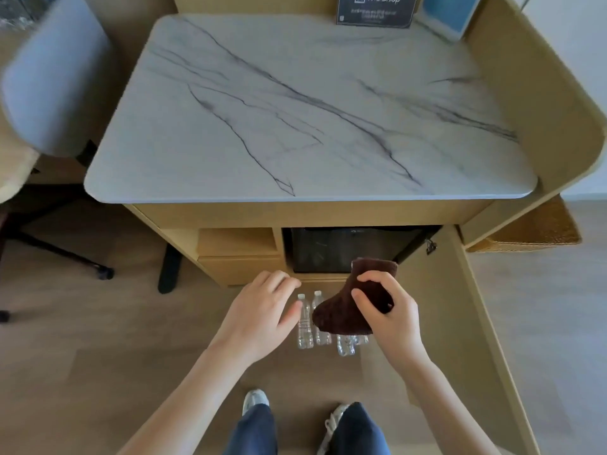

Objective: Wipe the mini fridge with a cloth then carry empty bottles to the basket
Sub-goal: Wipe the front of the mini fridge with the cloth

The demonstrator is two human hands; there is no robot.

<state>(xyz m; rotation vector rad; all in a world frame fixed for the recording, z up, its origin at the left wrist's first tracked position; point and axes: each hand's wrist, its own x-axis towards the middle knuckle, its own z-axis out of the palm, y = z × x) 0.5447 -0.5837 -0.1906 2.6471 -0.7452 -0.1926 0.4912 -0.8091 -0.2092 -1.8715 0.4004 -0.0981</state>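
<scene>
A black mini fridge (328, 247) sits in the cabinet under the marble top, its door closed. My right hand (389, 310) grips a dark brown cloth (348, 313) in front of the fridge, low down. Several clear plastic bottles (304, 326) with white caps stand on the wooden floor below the cloth, partly hidden by it. My left hand (262, 310) hovers open just left of the bottles, fingers spread and holding nothing. A woven basket (532, 231) stands on the floor at the right, beyond the cabinet's side panel.
The marble top (295, 110) carries a dark sign (374, 11) and a blue card (446, 14) at the back. A grey office chair (56, 80) stands at the left. The open cabinet door (460, 307) runs along my right. My feet are below.
</scene>
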